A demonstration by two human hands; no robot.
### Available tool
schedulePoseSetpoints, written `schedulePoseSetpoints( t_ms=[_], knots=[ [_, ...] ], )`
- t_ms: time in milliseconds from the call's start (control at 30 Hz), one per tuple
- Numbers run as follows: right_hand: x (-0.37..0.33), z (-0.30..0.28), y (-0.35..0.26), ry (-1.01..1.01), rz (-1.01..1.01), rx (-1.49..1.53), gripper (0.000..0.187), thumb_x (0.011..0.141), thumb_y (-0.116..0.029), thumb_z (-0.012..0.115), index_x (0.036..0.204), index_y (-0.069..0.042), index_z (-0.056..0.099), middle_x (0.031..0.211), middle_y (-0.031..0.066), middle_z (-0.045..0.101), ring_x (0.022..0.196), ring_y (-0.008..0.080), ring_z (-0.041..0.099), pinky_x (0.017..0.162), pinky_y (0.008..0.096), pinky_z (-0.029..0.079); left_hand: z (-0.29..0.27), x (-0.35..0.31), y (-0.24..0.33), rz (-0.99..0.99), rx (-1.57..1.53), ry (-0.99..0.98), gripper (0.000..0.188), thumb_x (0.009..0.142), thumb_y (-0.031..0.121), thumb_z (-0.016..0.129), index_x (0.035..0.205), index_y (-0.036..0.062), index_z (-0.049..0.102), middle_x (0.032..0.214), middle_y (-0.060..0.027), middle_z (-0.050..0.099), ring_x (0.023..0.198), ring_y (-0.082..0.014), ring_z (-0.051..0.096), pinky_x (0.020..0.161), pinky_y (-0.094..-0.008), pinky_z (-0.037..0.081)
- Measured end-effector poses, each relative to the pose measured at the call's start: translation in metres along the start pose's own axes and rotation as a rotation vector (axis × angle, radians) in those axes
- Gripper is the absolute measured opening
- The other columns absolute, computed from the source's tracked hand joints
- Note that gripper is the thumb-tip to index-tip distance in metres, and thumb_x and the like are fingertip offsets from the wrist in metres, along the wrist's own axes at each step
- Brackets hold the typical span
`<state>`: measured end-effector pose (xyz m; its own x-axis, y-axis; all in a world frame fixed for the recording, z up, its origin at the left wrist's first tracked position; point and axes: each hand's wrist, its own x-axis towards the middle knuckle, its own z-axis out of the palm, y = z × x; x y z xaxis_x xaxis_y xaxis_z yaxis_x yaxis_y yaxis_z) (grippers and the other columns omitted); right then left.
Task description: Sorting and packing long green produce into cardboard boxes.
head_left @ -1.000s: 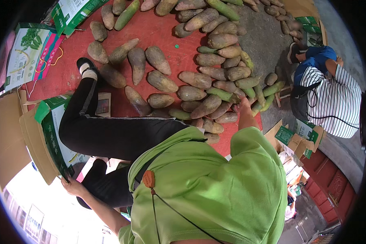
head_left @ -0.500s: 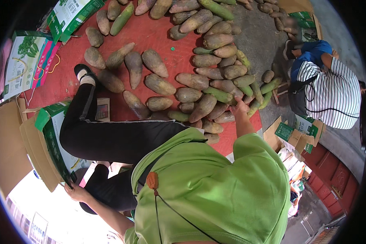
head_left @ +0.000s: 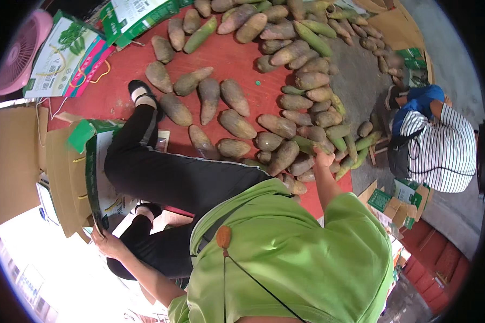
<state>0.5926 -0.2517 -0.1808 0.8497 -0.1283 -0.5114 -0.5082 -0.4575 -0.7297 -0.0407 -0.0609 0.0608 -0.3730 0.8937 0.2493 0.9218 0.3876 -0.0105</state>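
My left hand [head_left: 110, 245] grips the near edge of an upright green-and-white carton [head_left: 112, 185], fingers wrapped over its rim beside my lower leg. Over on the right, my right hand [head_left: 323, 158] reaches into a pile of long, mud-coated radishes. Its fingers are closed at the end of a green radish [head_left: 304, 144], partly hidden among the others. Brown muddy radishes [head_left: 284, 157] lie against it on the left, and greener ones [head_left: 367, 141] to its right. Several more, such as one thick radish [head_left: 237, 124], lie spread on the red surface beyond my leg.
Printed cartons [head_left: 64, 56] with cord handles and a pink fan [head_left: 24, 54] stand at the far left. A person in a striped shirt [head_left: 442, 151] sits at the right, near opened boxes [head_left: 401, 207]. Tall brown cardboard [head_left: 13, 161] stands at the left edge.
The whole view has shifted, so the scene sits farther right and lower. My right hand has moved slightly left among the radishes, onto the green one. My left hand stays on the carton's edge.
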Motion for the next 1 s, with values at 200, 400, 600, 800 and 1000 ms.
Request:
schedulePoseSetpoints(
  t_ms=[200, 400, 600, 800, 1000],
  knots=[
    [-0.053, 0.029, -0.037, -0.178, -0.767, -0.631, 0.05, 0.061, 0.0, 0.074, 0.103, -0.002, 0.048, 0.094, 0.0139, 0.06, 0.087, 0.0257, 0.06, 0.08, 0.0363, 0.048, 0.001, -0.002, -0.017, 0.134, -0.092, 0.071, 0.03, 0.078, -0.001, 0.05, 0.101, 0.0097, 0.066, 0.096, -0.0111, 0.065, 0.089, -0.0316, 0.061, 0.074, -0.0401, 0.048],
    [-0.103, 0.055, -0.113, -0.437, -1.164, -0.825, 0.051, 0.057, 0.0, 0.071, 0.103, -0.004, 0.05, 0.092, 0.0189, 0.059, 0.087, 0.0357, 0.058, 0.08, 0.039, 0.047, -0.016, -0.002, 0.013, -0.042, -0.103, -0.019, 0.038, 0.072, -0.002, 0.049, 0.102, 0.0153, 0.064, 0.096, -0.0045, 0.063, 0.093, -0.0297, 0.06, 0.074, -0.0402, 0.049],
    [-0.226, 0.111, -0.222, -0.865, -1.159, -0.453, 0.053, 0.067, 0.008, 0.066, 0.116, -0.002, 0.047, 0.109, 0.0098, 0.055, 0.101, 0.02, 0.055, 0.085, 0.0321, 0.045, -0.026, -0.002, 0.017, -0.079, -0.09, -0.018, 0.031, 0.072, 0.0, 0.056, 0.098, 0.015, 0.065, 0.092, -0.0035, 0.063, 0.092, -0.0263, 0.06, 0.077, -0.0384, 0.048],
    [-0.401, 0.153, -0.299, -1.315, -1.137, -0.027, 0.056, 0.066, 0.005, 0.072, 0.116, -0.001, 0.048, 0.114, 0.0087, 0.055, 0.103, 0.0183, 0.055, 0.088, 0.031, 0.048, -0.022, -0.003, 0.007, -0.028, -0.099, 0.007, 0.027, 0.075, 0.005, 0.056, 0.097, 0.0149, 0.066, 0.09, -0.0027, 0.062, 0.089, -0.0258, 0.06, 0.076, -0.0375, 0.048],
    [-0.549, 0.204, -0.278, -1.793, -1.306, -0.074, 0.048, 0.066, -0.001, 0.074, 0.11, -0.005, 0.054, 0.103, 0.0057, 0.059, 0.096, 0.0152, 0.058, 0.079, 0.0292, 0.049, -0.026, -0.005, 0.006, 0.004, -0.084, 0.02, 0.023, 0.076, 0.009, 0.055, 0.095, 0.0152, 0.066, 0.088, -0.0015, 0.063, 0.085, -0.0226, 0.061, 0.074, -0.0363, 0.048]
  ],
)
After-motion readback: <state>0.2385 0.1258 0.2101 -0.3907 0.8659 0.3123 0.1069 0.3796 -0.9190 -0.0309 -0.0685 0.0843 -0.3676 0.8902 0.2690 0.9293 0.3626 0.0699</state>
